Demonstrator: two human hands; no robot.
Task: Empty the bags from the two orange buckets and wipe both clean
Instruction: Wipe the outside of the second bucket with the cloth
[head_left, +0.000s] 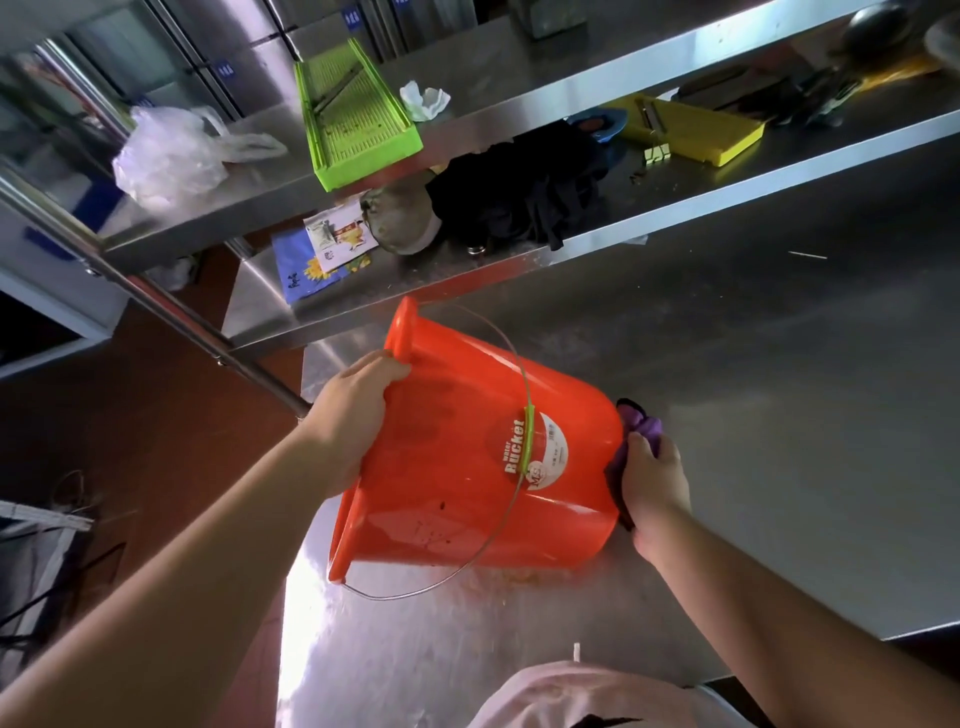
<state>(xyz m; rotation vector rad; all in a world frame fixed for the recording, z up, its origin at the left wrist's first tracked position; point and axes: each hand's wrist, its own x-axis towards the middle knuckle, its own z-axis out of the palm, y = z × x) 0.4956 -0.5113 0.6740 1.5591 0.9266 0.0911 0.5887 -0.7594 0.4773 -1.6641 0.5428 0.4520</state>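
The orange bucket (467, 452) is lying on its side on the steel tabletop (779, 415), mouth turned to the left and base to the right, probably so its outer wall and bottom can be reached for wiping. Only 1 bucket is showing here; the other is not in view, and no bag is visible inside this one, though its interior is facing away.

The left hand (353, 410) is gripping the rim, fingers curled over the lip and the thumb side on the outer wall, which looks like a way of steadying the bucket so it is not rolling. The right hand (652, 483) is pressing a purple cloth (641, 434) against the bucket's base, its grip closed around the bunched fabric. The wire handle (511, 493) is hanging loose across the wall, over the white label.

Brownish residue is lying on the tabletop under the bucket's lower edge, and dark specks are showing on the orange wall, so wiping seems unfinished.

Just behind the bucket, a low steel shelf (727, 202) is carrying a dark cloth heap (519, 197), a yellow slicer (691, 130) and printed packets (332, 249); the upper shelf is holding a green tray (353, 114) and a clear plastic bag (166, 156). The shelf edge and its slanted post (208, 338) are sitting close to the rim, limiting room for turning the bucket.
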